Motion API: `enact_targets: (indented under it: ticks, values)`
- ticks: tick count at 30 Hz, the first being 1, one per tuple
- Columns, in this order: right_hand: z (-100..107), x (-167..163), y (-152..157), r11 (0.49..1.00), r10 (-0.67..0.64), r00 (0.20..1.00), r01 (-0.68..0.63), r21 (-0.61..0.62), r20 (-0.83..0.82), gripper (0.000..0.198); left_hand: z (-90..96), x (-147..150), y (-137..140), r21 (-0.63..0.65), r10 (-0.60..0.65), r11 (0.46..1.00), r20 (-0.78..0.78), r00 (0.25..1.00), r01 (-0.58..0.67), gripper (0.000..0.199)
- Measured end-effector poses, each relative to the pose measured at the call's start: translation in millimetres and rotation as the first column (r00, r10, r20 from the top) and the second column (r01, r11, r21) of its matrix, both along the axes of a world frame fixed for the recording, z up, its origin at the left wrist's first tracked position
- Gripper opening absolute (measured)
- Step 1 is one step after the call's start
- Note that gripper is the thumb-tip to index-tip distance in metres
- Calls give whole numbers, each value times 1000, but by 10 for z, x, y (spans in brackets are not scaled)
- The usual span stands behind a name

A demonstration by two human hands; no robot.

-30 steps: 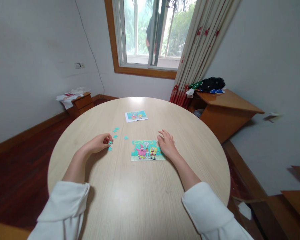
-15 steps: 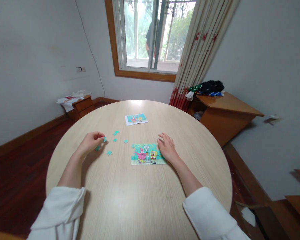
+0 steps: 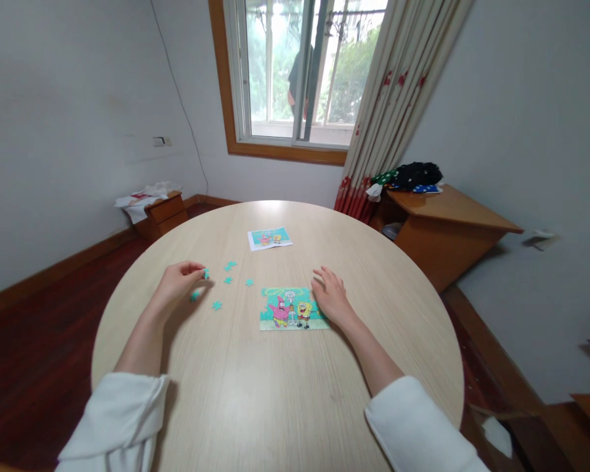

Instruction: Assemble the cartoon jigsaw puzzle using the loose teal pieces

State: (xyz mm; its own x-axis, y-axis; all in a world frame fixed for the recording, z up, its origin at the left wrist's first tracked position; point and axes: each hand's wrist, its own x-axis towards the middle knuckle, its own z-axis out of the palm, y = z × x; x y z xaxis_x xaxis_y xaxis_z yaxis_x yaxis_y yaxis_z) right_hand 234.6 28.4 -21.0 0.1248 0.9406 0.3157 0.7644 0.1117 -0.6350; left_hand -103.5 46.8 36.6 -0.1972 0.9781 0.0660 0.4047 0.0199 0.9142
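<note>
My left hand [image 3: 181, 283] is closed, its thumb and fingers pinching a teal jigsaw puzzle piece [image 3: 206, 273] over the left part of the table. Several loose teal pieces [image 3: 217, 305] lie just right of it and below it. Spread fingers of my right hand [image 3: 330, 295] rest at the right side of the partly assembled jigsaw puzzle [image 3: 291, 311], covering its upper right corner. Cartoon figures in pink and yellow show on the puzzle, and its upper left edge is uneven. Farther back lies a printed picture sheet [image 3: 270, 238] with the same figures.
The round wooden table [image 3: 255, 406] carries all of this. Behind it are a window [image 3: 275, 85] with a person outside and a patterned curtain [image 3: 388, 98]. A tilted wooden desk [image 3: 452, 210] with cloths stands at right, a small cabinet [image 3: 164, 213] at left.
The whole view has shifted slightly, the scene sitting a little lower. My left hand still pinches the puzzle piece, which has turned a little. The right hand stays on the puzzle.
</note>
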Motion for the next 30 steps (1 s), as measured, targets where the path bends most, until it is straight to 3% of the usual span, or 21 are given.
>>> enact_targets:
  ticks: [4, 8, 13, 21, 30]
  values:
    - [22, -11, -3, 1000, 1, 1000, -1, 31, -8, 34, -7, 121, -14, -42, -30, 998, 217, 976, 40, 34]
    - [132, -28, -23, 995, -7, 999, 11, 103, -43, 31, 7, 347, -41, -33, -91, 994, 291, 952, 105, 42]
    - [318, -122, -127, 972, 174, 973, -145, 184, -155, 32, -6, 789, -134, 30, -192, 981, 343, 919, 194, 48]
    - [354, -388, -299, 904, 426, 860, -420, 83, -282, 28, -212, 1368, -323, 70, -277, 960, 355, 893, 270, 38]
    - [315, -376, -240, 908, 400, 790, -410, 84, -465, 16, -282, 1547, -399, 160, -345, 938, 345, 873, 307, 30]
